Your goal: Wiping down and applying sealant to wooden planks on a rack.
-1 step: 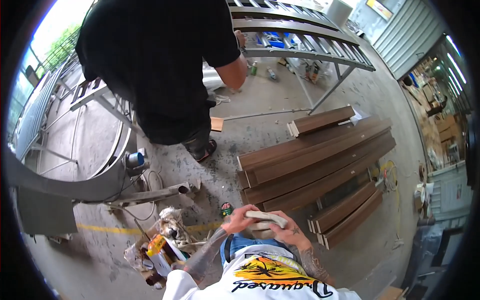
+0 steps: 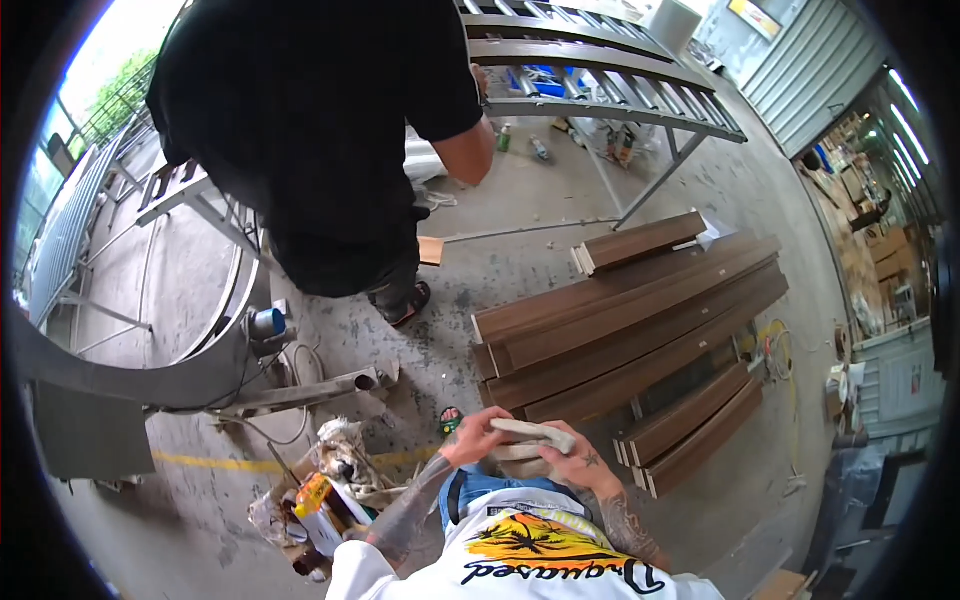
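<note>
My left hand (image 2: 472, 440) and my right hand (image 2: 572, 465) meet close in front of my chest, both gripping a pale folded cloth (image 2: 535, 432); it may be a work glove, I cannot tell. The left hand pinches its near end, the right hand holds it from below. Just beyond my hands, a stack of long brown wood-look profiles (image 2: 620, 325) lies on the concrete floor.
Another person in black clothes (image 2: 320, 130) stands ahead to the left, beside a curved grey metal frame (image 2: 130, 380). A ladder-like metal frame (image 2: 600, 75) rests at the back. An open box of cans and rags (image 2: 320, 500) sits by my left arm.
</note>
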`<state>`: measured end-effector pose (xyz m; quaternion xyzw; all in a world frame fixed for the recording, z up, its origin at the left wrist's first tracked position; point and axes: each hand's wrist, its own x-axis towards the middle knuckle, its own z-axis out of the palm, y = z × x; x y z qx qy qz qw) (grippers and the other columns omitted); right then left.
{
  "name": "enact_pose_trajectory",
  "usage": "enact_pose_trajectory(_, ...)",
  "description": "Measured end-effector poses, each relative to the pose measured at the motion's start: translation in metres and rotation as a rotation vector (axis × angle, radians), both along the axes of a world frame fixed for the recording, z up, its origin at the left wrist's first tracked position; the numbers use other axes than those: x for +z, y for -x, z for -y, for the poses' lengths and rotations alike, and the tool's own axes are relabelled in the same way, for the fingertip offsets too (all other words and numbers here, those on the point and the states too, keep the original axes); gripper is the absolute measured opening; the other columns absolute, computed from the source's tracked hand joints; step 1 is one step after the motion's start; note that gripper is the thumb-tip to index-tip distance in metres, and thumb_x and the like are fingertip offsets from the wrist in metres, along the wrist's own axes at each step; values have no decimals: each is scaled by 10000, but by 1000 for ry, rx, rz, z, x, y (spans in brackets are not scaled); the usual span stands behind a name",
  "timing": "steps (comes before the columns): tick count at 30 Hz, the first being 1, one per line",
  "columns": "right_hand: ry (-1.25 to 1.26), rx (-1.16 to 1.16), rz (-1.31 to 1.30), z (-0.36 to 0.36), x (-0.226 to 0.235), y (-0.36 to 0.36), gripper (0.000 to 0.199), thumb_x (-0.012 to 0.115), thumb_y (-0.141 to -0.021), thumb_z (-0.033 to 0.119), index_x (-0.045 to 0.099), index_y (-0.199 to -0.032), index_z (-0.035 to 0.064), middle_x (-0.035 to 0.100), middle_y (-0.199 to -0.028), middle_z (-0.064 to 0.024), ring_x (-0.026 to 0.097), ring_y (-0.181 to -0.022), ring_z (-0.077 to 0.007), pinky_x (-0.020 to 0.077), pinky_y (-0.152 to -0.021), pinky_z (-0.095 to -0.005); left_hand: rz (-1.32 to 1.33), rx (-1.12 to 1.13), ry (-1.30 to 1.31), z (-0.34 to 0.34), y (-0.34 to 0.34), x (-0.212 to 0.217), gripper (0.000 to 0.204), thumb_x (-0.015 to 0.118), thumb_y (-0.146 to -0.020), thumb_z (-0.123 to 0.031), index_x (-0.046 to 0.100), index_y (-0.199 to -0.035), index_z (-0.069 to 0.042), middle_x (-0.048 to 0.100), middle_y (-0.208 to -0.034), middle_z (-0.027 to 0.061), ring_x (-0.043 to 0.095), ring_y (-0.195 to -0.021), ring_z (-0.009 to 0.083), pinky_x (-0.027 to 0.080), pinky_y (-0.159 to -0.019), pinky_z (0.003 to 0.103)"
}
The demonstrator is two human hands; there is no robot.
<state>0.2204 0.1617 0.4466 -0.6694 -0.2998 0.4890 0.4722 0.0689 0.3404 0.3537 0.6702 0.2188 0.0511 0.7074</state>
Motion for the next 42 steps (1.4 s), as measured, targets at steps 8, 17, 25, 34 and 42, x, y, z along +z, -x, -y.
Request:
enact_pose_trajectory(8,-28,-204,-127,-30,-14,-32,376,637,-1013,226,595,-1334,36,674,-1157,-1,593,-1046,-88,477,-921,-252,31,214,202,-27,-31,8,133,607,-1024,-156,645,-1097,-52,612,-948,-64,530,-881,38,457,-763,228)
enact_pose_trajectory(17,-592,-433,-785,-55,-7,-50,528,519,-1030,515,537,-1305,64,591,-1317,-100,573,-1207,-206,479,-1031,-368,120,335,326,-49,-72,55,246,647,-1012,-204,611,-1193,-41,686,-1004,1,611,-921,63,501,-812,250)
enact_pose_trajectory(25,-455,-398,-659,-145,-24,-77,129,519,-1054,158,583,-1087,51,620,-1250,-108,598,-1127,-184,487,-988,-320,37,463,463,-114,-73,25,288,520,-1071,-287,587,-1224,-52,648,-1141,25,606,-1037,91,504,-867,236)
enact_pose_trajectory(34,-457,-373,-186,-307,-21,-87,139,590,-981,60,578,-1116,30,633,-1124,-50,592,-1049,-107,486,-946,-270,-244,271,782,-225,-93,31,417,516,-1044,-387,459,-1394,-166,561,-1278,31,562,-1220,187,548,-915,462)
enact_pose_trajectory(42,-437,-280,142,-382,-1,-114,207,616,-971,113,581,-1158,33,607,-1185,-114,608,-1094,-185,500,-936,-332,-19,119,876,-329,-127,54,433,547,-1035,-199,460,-1445,-90,562,-1387,96,582,-1248,258,520,-1005,500)
